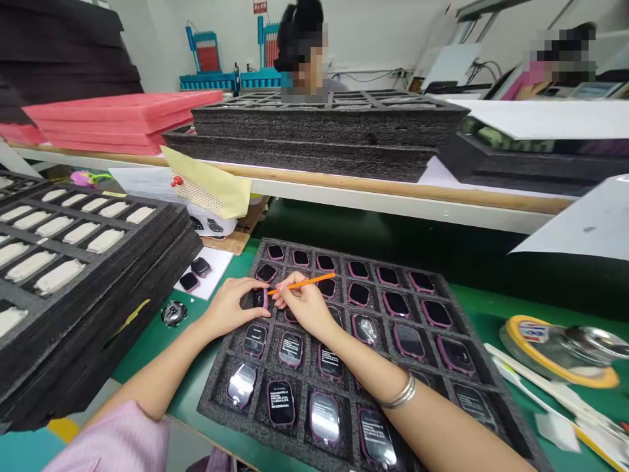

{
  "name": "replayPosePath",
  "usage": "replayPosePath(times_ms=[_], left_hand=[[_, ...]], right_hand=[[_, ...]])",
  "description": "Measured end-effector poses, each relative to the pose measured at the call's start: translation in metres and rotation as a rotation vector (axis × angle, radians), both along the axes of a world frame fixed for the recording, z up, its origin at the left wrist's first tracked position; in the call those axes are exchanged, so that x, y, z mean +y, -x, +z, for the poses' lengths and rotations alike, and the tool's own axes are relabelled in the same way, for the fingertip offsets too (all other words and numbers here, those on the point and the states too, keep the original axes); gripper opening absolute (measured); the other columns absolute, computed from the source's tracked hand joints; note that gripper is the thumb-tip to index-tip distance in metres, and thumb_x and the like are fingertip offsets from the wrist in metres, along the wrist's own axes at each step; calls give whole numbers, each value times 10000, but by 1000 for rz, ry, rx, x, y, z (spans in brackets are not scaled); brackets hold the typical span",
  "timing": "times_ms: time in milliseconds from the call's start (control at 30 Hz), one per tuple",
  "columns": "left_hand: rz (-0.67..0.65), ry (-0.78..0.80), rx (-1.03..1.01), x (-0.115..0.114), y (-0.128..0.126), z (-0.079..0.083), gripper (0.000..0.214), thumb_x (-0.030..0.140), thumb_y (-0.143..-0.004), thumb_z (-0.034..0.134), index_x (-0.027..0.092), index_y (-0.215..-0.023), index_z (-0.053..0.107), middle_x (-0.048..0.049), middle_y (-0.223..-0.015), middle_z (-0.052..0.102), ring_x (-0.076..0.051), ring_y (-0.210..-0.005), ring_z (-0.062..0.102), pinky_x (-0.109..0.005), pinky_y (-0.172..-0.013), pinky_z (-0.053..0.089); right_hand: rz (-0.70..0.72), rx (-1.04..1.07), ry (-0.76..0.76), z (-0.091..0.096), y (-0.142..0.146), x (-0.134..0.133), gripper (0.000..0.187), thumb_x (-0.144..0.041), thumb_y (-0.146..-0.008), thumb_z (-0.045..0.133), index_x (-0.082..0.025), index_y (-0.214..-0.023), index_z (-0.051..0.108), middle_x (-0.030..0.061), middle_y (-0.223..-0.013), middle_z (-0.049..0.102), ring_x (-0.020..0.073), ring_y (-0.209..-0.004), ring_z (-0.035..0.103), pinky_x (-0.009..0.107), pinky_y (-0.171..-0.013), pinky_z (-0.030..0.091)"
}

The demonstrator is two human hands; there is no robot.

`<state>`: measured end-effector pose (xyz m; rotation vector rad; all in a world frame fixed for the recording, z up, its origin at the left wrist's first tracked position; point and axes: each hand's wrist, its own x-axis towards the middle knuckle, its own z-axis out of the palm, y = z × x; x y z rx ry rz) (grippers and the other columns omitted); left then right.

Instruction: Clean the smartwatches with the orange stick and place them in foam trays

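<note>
A black foam tray (pixel 230 367) lies on the green table and holds several purple-rimmed smartwatch bodies in its pockets. My left hand (pixel 230 308) pinches one watch body (pixel 260 299) on edge over the tray's left side. My right hand (pixel 304 307) is closed on an orange stick (pixel 304 282), whose tip touches that watch. A silver bangle (pixel 400 394) sits on my right wrist.
A stack of black foam trays (pixel 73 262) with white parts stands at left. Two loose watches (pixel 195 274) lie on white paper beside it. A shelf (pixel 344 190) carries black and red foam trays. A tape roll (pixel 555 344) lies at right. Two people sit beyond the shelf.
</note>
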<state>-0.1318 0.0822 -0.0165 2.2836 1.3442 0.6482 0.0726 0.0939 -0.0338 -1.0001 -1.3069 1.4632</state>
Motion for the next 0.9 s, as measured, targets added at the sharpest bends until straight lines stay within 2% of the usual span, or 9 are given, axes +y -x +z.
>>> replayPosePath(times_ms=[133,267,367,433,500,600,700,767,900], left_hand=[[1,9,-1,0,0,1,465,472,-813,780,258,-1209,667,-52,-1248,722,-280,-1169,657,-443,-1042,450],[-6,6,7,0,-3,3,431,414,-818,786,249,-1196,660,-57,-1235,718,-279,-1163,652,-444,-1037,450],[1,-8,21,-9,-7,13,483,355,-833,771,221,-1265,601,-96,-1290,661,-290,-1221,597,-455,-1050,435],[-5,-31,42,-21,-8,24,411,349,-879,722,200,-1239,592,-112,-1291,630,-290,-1245,558,-455,-1067,408],[-104,-31,118,-36,-9,33,243,376,-941,648,209,-1117,627,-86,-1199,649,-269,-1183,570,-426,-1037,408],[-264,-4,287,-58,-10,40,241,438,-967,607,225,-1070,649,-62,-1107,666,-257,-1085,593,-396,-951,430],[-207,-40,418,-71,-9,40,331,477,-949,622,214,-1147,649,-91,-1126,647,-287,-1077,580,-429,-936,431],[-157,-80,472,-76,-7,38,309,473,-958,606,221,-1127,667,-94,-1108,643,-289,-1055,578,-446,-934,430],[-123,-114,402,-79,1,29,220,382,-986,587,220,-1115,660,-89,-1145,661,-264,-1040,608,-423,-909,465]], right_hand=[[2,-44,-28,-1,1,-1,441,-618,-785,710,-216,-817,532,35,-750,726,138,-627,676,325,-668,606],[7,-65,-54,-1,1,0,452,-637,-773,704,-216,-803,541,28,-727,707,144,-626,677,326,-660,600],[-5,-62,-47,3,-2,-1,447,-621,-753,724,-214,-784,543,18,-682,688,143,-595,668,321,-635,591],[-17,-49,-36,8,-6,-7,434,-603,-754,732,-212,-792,545,18,-689,691,137,-592,664,309,-623,586],[-15,-34,-25,12,-10,-16,421,-591,-768,727,-212,-808,549,19,-707,699,133,-596,663,293,-607,579],[10,-25,-11,13,-13,-33,421,-602,-792,707,-212,-818,550,25,-721,705,133,-587,661,282,-574,569],[23,-38,-16,8,-12,-45,437,-621,-795,703,-211,-815,553,35,-733,710,141,-600,670,302,-604,579],[30,-48,-31,6,-11,-49,435,-625,-805,694,-211,-820,558,45,-763,721,151,-633,683,323,-650,589],[74,-86,-79,6,-11,-52,372,-572,-827,693,-209,-816,612,56,-803,739,175,-708,699,341,-698,581]])
